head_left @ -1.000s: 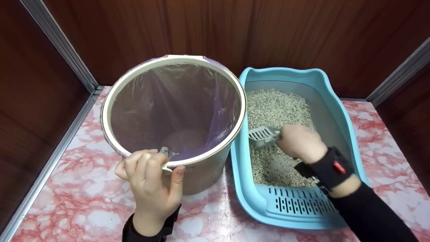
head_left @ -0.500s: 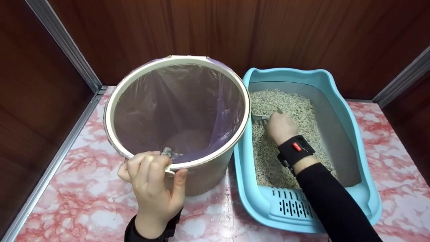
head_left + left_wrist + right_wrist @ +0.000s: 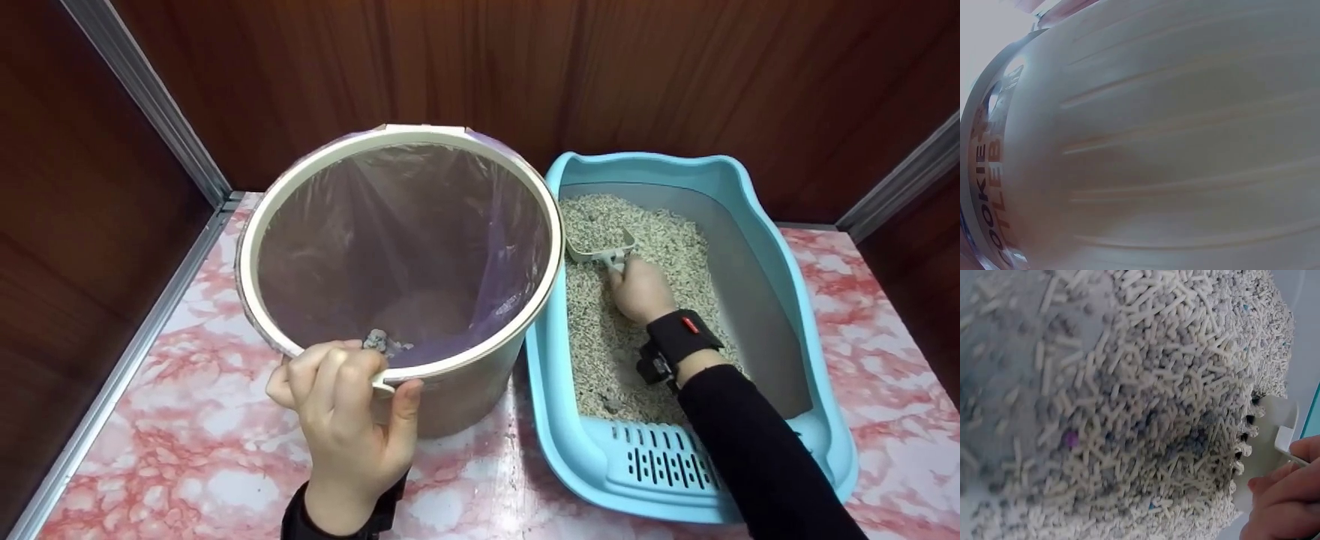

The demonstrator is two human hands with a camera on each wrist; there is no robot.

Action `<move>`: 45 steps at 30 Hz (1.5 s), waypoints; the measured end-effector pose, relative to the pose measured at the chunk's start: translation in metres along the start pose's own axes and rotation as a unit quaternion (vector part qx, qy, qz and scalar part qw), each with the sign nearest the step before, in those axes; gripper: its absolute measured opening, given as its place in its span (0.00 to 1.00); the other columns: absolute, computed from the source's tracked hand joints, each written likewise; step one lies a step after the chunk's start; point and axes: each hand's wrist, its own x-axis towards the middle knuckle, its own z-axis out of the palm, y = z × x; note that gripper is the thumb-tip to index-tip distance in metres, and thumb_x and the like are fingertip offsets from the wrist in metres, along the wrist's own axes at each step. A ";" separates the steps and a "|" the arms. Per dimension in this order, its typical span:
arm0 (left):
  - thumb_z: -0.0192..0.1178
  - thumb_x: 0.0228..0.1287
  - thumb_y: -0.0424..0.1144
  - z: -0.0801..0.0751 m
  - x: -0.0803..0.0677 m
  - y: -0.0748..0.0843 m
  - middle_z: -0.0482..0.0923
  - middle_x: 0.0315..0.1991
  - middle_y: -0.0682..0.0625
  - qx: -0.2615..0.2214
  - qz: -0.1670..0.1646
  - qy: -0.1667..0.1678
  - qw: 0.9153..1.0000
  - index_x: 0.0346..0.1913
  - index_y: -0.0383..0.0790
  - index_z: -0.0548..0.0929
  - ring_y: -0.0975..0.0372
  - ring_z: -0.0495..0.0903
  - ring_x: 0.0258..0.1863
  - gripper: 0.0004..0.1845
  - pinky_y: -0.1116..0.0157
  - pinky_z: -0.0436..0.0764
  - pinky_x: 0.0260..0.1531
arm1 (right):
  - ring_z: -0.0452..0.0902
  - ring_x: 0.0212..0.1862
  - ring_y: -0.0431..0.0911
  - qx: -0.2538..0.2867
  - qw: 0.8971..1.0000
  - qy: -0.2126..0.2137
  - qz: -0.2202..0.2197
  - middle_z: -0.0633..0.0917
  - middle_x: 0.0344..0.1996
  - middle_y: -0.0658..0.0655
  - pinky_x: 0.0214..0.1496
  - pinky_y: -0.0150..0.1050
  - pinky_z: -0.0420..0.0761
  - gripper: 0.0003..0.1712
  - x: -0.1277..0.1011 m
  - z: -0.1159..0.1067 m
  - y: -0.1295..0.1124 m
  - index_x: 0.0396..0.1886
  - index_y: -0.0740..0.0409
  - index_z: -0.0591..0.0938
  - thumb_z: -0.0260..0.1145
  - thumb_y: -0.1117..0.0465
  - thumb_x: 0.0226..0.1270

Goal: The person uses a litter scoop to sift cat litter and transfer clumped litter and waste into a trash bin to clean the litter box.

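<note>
The right hand (image 3: 637,289) is curled around the handle of a grey litter scoop (image 3: 598,247), down inside the light blue litter box (image 3: 780,285). The scoop's long axis runs roughly from the near side of the box toward the far side, with the slotted head pointing away from the person and a bit left, toward the far left part of the box, close to the wall next to the bin. In the right wrist view the scoop (image 3: 1266,444) has its toothed front edge pushed into the pile, with pellets lying up against the slots.

The box is filled with pale stick-shaped litter pellets (image 3: 652,232), heaped more toward the far end and thinner near the front, where some grey floor shows through. The wrist view shows a greyish, darker clump patch in the litter (image 3: 1185,439) right in front of the scoop. The box's near end has a slotted blue step (image 3: 660,465).

The left hand (image 3: 345,420) grips the near rim of a round cream trash bin (image 3: 465,382), fingers over the edge and thumb outside. The bin touches the box's left wall and leans a little toward the person. It's lined with a translucent purple bag (image 3: 420,232), and a small grey clump (image 3: 377,341) sits inside just beyond the fingers. The left wrist view shows only the bin's ribbed outer wall (image 3: 1185,140), really close up.

Both sit on a pink-and-white marbled counter (image 3: 187,450), bin toward the left edge, box toward the right, wood panelling behind.
</note>
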 end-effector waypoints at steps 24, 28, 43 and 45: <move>0.52 0.73 0.56 -0.002 -0.001 0.000 0.68 0.21 0.45 -0.003 -0.002 0.002 1.000 0.26 0.34 0.72 0.50 0.66 0.34 0.27 0.56 0.50 0.48 | 0.62 0.16 0.40 0.024 0.974 0.187 -0.124 0.77 0.18 0.59 0.20 0.36 0.62 0.17 -0.050 -0.025 0.022 0.53 0.71 0.77 0.58 0.61 0.74; 0.52 0.73 0.56 -0.002 -0.001 0.000 0.68 0.21 0.46 -0.005 -0.002 0.005 1.000 0.27 0.34 0.72 0.50 0.66 0.34 0.27 0.56 0.50 0.48 | 0.64 0.17 0.42 0.036 0.975 0.185 -0.116 0.79 0.20 0.62 0.21 0.36 0.63 0.17 -0.050 -0.025 0.024 0.53 0.72 0.77 0.59 0.62 0.73; 0.52 0.73 0.57 -0.002 -0.001 0.001 0.68 0.21 0.46 -0.004 -0.007 0.010 1.000 0.26 0.34 0.72 0.49 0.66 0.33 0.28 0.56 0.52 0.49 | 0.59 0.16 0.42 0.014 0.989 0.108 -0.096 0.70 0.17 0.53 0.19 0.36 0.59 0.17 -0.052 -0.028 0.025 0.40 0.65 0.77 0.48 0.57 0.80; 0.52 0.73 0.57 -0.002 -0.002 0.001 0.68 0.21 0.46 -0.004 -0.007 0.011 1.000 0.26 0.34 0.72 0.49 0.66 0.33 0.28 0.56 0.52 0.49 | 0.59 0.16 0.42 0.013 0.989 0.111 -0.094 0.70 0.17 0.53 0.18 0.36 0.59 0.17 -0.052 -0.028 0.025 0.39 0.65 0.76 0.48 0.57 0.80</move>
